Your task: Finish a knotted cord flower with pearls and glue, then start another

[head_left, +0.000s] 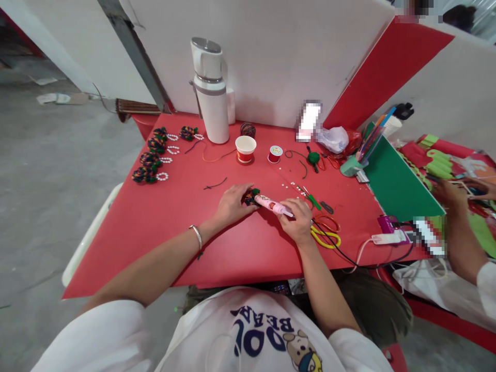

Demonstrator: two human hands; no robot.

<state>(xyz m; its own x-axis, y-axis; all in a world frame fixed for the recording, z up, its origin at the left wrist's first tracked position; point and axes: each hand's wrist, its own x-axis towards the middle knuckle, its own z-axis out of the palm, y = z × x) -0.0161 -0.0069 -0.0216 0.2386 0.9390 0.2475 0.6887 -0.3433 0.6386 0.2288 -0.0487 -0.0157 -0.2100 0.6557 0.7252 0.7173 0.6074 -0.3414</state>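
White shirt (217, 330) nearest | left grip (235, 201) holding dark yarn piece (251, 197) over red counter (240, 253) | right grip (297, 219) around pink tool (271, 204) | cord (347, 257) crossing scissors (318, 241) may snag, jerking tool off yarn

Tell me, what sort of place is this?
Probably a small craft workshop, though I can't be certain. Several beaded yarn pieces are grouped on the red table, with a spool of thread and yellow-handled scissors set out there too.
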